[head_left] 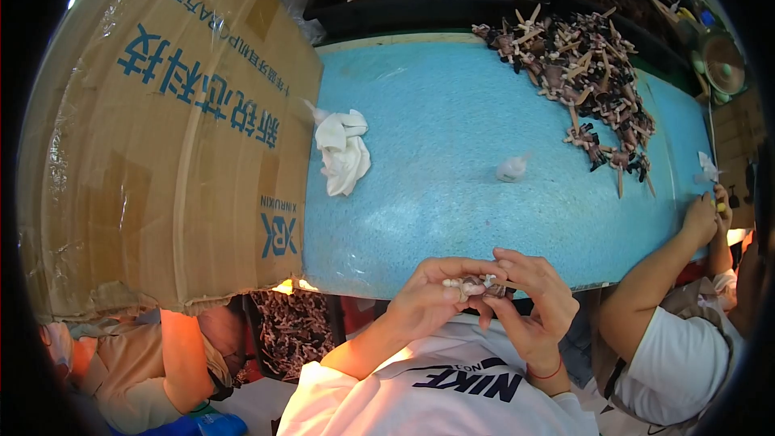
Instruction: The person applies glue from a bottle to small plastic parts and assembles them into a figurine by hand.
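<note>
My left hand (428, 295) and my right hand (537, 303) meet in front of my chest, at the near edge of the blue mat (428, 194). Between their fingertips they hold a small figurine (476, 286), cream-coloured at its left end and brownish toward the right. Both hands are closed on it, and the fingers cover part of its shape. A heap of similar brown, tan and black figurines (581, 64) lies on the far right of the mat. Nearer to me sits a small whitish, translucent lump (513, 168), too unclear to name.
A tall cardboard box (161, 153) walls off the left side. White crumpled cloth (343, 149) lies beside it. Black trays (420, 4) with more parts stand at the back; another tray (295, 335) is low at left. Co-workers sit on both sides, one person's arm (646, 282) at right.
</note>
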A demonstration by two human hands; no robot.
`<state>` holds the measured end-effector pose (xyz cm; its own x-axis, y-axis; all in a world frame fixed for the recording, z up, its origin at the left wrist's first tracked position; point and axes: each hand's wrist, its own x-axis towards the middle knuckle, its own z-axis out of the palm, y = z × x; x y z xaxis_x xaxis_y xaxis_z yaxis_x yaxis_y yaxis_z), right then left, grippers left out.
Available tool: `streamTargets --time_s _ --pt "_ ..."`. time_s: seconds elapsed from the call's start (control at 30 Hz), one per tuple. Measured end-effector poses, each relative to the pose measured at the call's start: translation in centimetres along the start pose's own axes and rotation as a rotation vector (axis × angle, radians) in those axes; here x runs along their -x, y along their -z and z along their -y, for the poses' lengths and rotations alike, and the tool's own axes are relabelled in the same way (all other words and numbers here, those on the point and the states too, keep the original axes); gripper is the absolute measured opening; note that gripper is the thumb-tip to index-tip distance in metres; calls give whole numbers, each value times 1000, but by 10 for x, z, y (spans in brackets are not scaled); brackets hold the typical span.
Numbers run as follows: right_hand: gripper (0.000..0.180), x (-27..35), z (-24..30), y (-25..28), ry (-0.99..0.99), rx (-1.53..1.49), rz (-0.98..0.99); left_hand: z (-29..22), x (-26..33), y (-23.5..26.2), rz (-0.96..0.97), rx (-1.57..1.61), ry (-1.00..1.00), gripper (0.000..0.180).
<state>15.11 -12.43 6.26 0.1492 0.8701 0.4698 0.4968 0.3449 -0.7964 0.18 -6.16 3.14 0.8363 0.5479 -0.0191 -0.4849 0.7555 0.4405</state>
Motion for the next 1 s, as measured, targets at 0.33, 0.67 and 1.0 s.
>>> streamTargets --time_s 0.33,0.67,1.0 --pt "33 0 1 -3 -24 -4 -15 6 3 -4 -116 17 -37 42" --pt "35 5 -6 -7 -72 -63 -54 6 2 -8 -175 -54 -46 41" --pt "39 7 -10 -8 -59 -117 -72 5 2 -10 -222 -166 -9 51"
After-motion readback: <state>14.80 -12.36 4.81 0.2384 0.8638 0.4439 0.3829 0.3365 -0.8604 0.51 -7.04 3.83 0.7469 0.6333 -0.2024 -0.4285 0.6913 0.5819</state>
